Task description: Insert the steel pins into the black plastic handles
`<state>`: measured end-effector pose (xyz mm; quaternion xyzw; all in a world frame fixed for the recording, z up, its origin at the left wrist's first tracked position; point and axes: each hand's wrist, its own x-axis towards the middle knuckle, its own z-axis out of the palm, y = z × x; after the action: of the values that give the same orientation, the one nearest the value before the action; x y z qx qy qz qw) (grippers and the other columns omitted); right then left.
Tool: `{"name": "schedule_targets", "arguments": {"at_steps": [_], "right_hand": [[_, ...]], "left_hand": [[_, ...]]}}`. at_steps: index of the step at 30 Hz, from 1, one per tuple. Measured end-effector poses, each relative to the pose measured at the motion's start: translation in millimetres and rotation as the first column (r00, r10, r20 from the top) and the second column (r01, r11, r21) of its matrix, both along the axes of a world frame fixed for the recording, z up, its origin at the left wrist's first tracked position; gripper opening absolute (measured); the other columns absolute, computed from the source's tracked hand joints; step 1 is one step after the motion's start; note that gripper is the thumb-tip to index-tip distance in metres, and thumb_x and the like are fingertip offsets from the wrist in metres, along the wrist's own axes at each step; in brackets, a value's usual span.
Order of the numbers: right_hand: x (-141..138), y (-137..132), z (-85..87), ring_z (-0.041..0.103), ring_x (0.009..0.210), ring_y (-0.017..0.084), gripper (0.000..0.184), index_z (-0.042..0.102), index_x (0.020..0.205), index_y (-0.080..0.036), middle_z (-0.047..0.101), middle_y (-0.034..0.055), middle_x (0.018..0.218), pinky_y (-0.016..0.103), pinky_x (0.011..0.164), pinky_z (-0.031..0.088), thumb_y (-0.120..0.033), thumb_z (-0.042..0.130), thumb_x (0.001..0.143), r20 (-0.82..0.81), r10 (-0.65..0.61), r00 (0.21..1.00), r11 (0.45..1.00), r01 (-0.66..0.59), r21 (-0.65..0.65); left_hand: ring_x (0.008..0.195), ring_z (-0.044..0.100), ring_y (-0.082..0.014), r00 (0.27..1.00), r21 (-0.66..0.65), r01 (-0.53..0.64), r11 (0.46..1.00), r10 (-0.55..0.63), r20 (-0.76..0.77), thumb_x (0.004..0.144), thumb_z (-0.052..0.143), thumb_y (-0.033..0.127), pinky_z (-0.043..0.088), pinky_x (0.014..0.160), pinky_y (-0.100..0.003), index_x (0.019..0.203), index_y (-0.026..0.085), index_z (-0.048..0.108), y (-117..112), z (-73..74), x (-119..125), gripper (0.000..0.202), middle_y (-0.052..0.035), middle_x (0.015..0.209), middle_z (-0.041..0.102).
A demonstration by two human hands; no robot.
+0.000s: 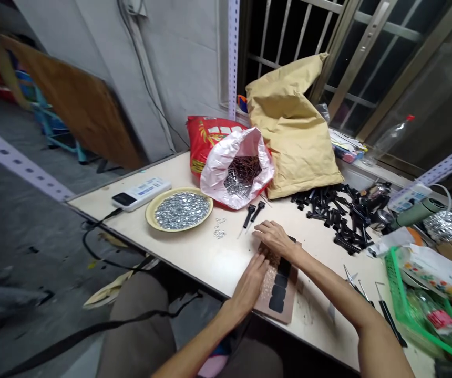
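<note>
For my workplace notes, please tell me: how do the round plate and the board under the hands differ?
The plate is round and yellowish; the board is oblong and brownish. The plate holds small silvery pieces; the board shows black patches. The left hand and right hand are at the board; neither touches the plate. Both plate and board lie on the table.

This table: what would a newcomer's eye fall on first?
Probably the red bag at the back, its pale mouth open on wiry pieces, a tall paper sack to its right. Next, the plate of shiny bits, in front and to the left. Then the left hand and right hand, both at a board with black patches.
</note>
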<state>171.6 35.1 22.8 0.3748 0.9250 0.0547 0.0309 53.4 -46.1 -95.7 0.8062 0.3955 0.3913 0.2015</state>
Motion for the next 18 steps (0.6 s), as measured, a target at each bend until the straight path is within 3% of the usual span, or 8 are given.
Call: {"name": "schedule_targets", "arguments": {"at_steps": [4, 7, 10, 14, 18], "right_hand": [[-12.7, 50.0, -16.0, 0.053, 0.087, 0.019, 0.016, 0.064, 0.091, -0.014, 0.066, 0.0071, 0.089, 0.030, 0.073, 0.040, -0.011, 0.049, 0.090, 0.158, 0.058, 0.986, 0.997, -0.065, 0.041], [-9.2, 66.6, -21.5, 0.051, 0.085, 0.019, 0.016, 0.063, 0.092, -0.015, 0.064, 0.0068, 0.085, 0.030, 0.071, 0.037, -0.010, 0.048, 0.091, 0.178, 0.086, 0.980, 0.994, -0.097, 0.055], [-7.0, 75.2, -25.8, 0.049, 0.085, 0.019, 0.018, 0.062, 0.086, -0.016, 0.061, 0.0067, 0.085, 0.031, 0.070, 0.036, -0.011, 0.046, 0.092, 0.181, 0.171, 0.969, 0.977, -0.190, 0.095], [-5.9, 80.2, -33.8, 0.048, 0.077, 0.019, 0.024, 0.060, 0.081, -0.014, 0.058, 0.0070, 0.076, 0.031, 0.068, 0.035, -0.007, 0.040, 0.092, 0.162, 0.263, 0.951, 0.939, -0.291, 0.182], [-1.0, 75.6, -32.7, 0.046, 0.066, 0.018, 0.031, 0.059, 0.079, -0.014, 0.054, 0.0046, 0.066, 0.029, 0.063, 0.036, -0.007, 0.033, 0.094, 0.000, 0.270, 0.963, 0.918, -0.257, 0.303]], "left_hand": [[0.107, 0.057, -0.0226, 0.982, 0.000, -0.176, 0.984, 0.176, 0.066, 0.090, 0.036, 0.015, 0.052, 0.089, -0.041, 0.109, 0.018, 0.062, 4.4, 17.8, -26.2, 0.033, -0.0117, 0.114, 0.063], [0.089, 0.059, -0.0224, 0.940, 0.005, -0.340, 0.941, 0.339, 0.046, 0.091, 0.039, 0.019, 0.053, 0.077, -0.038, 0.105, 0.017, 0.063, 19.1, 26.0, -56.4, 0.028, -0.0100, 0.095, 0.066], [0.081, 0.056, -0.0231, 0.882, 0.018, -0.468, 0.884, 0.468, -0.053, 0.090, 0.040, 0.018, 0.050, 0.072, -0.037, 0.106, 0.017, 0.063, 40.0, 28.0, -79.1, 0.027, -0.0095, 0.089, 0.064], [0.078, 0.051, -0.0236, 0.812, 0.032, -0.541, 0.841, 0.531, -0.243, 0.089, 0.040, 0.014, 0.045, 0.071, -0.036, 0.105, 0.015, 0.063, 62.3, 33.1, -85.6, 0.029, -0.0098, 0.084, 0.060], [0.079, 0.048, -0.0239, 0.772, 0.042, -0.531, 0.846, 0.504, -0.387, 0.089, 0.038, 0.012, 0.042, 0.067, -0.033, 0.094, 0.019, 0.067, 70.8, 43.3, -81.3, 0.029, -0.0091, 0.082, 0.058]]}}
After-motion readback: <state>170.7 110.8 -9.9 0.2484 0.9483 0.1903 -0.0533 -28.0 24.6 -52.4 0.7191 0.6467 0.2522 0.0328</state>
